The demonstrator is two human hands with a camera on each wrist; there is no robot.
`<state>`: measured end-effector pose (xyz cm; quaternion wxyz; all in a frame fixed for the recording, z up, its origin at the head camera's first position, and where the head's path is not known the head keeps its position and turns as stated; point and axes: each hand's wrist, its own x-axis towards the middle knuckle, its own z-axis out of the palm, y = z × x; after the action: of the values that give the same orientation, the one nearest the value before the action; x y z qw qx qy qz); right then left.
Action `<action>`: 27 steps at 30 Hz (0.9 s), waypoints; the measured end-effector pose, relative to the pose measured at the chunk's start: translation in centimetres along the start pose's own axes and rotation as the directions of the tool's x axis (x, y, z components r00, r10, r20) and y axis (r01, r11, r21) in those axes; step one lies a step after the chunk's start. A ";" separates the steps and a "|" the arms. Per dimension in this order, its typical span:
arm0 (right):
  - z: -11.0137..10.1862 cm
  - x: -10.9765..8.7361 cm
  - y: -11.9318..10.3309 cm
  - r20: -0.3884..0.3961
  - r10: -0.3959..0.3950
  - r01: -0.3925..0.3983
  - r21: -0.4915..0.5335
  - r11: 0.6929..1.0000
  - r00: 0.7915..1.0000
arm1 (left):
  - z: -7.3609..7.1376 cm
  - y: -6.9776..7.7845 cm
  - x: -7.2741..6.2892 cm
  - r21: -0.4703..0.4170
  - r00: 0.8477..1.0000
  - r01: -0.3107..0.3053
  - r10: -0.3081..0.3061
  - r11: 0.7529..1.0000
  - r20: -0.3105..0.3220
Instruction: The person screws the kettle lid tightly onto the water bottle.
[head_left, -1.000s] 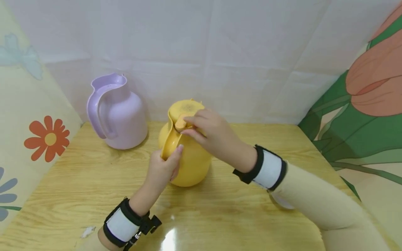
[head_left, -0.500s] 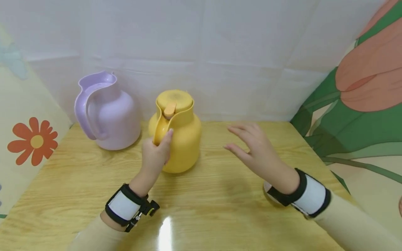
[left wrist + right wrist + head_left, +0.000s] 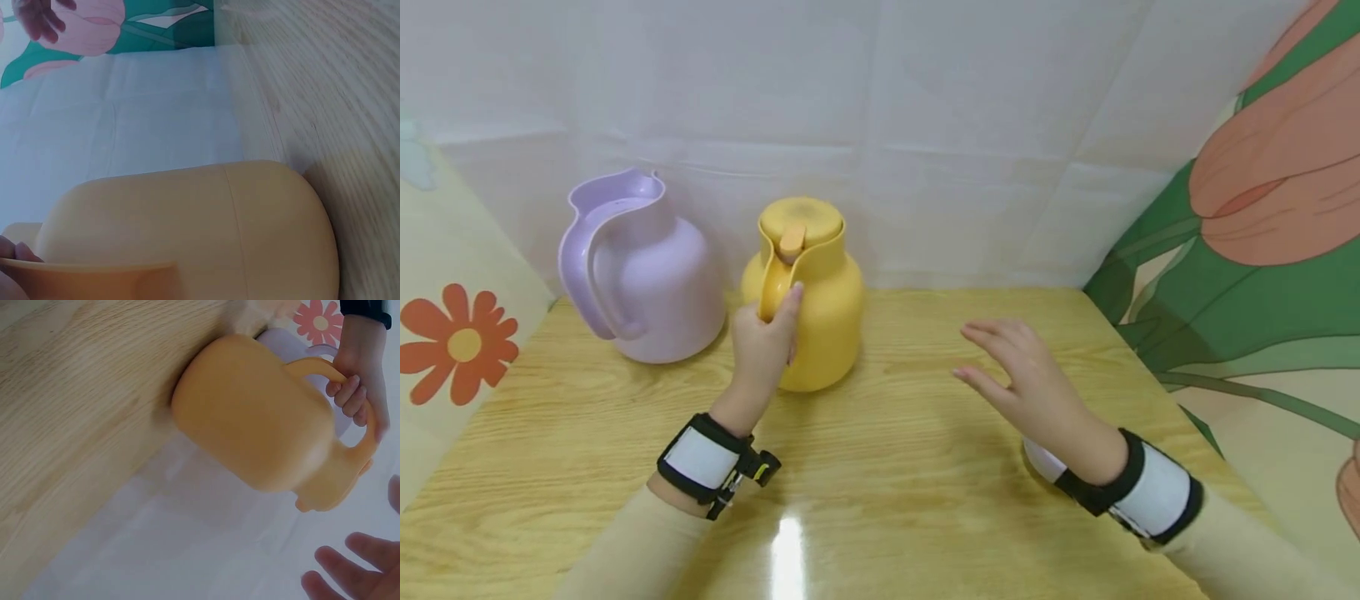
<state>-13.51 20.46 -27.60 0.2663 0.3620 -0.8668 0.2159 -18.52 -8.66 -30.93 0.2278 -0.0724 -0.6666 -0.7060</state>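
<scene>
A yellow vacuum jug stands upright left of the table's middle, with a round lid and an orange lever on top. My left hand grips its handle, the thumb lying along the upper part. The right wrist view shows the fingers curled round that handle. My right hand is held over the table to the right, apart from the jug, its fingers spread and holding nothing. In the left wrist view the yellow body fills the lower part.
A lilac jug stands close to the left of the yellow one. Under my right wrist a white object is mostly hidden. A white sheet hangs behind the wooden table, with flower-painted panels at the sides.
My right hand has let go of the lever on the lid and moved away to the right. The yellow jug, in my left hand, has moved back towards the white sheet.
</scene>
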 end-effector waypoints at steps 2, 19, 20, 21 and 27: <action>-0.1 -0.3 0.1 0.006 0.012 -0.012 0.003 1.000 1.000 | 0.0 -0.2 0.3 0.005 1.000 -0.004 0.004 1.000 -0.002; -1.3 -3.4 0.6 0.086 0.190 -0.185 -0.061 0.981 0.978 | 0.8 -1.3 2.5 0.075 0.996 -0.031 0.037 0.997 -0.083; -1.4 -3.7 0.6 0.091 0.205 -0.200 -0.065 0.978 0.975 | 0.9 -1.3 2.6 0.080 0.996 -0.033 0.040 0.996 -0.081; -1.5 -3.9 0.6 0.095 0.221 -0.215 -0.069 0.974 0.971 | 1.1 -1.3 2.7 0.086 0.996 -0.035 0.041 0.996 -0.080; -1.9 -5.0 0.7 0.091 0.283 -0.275 -0.088 0.957 0.955 | 1.5 -1.6 3.4 0.080 0.995 -0.026 0.034 0.996 -0.095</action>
<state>-10.50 24.59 -29.34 0.2014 0.2365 -0.9292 0.2002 -22.51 -8.00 -30.81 0.2729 -0.0394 -0.6810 -0.6784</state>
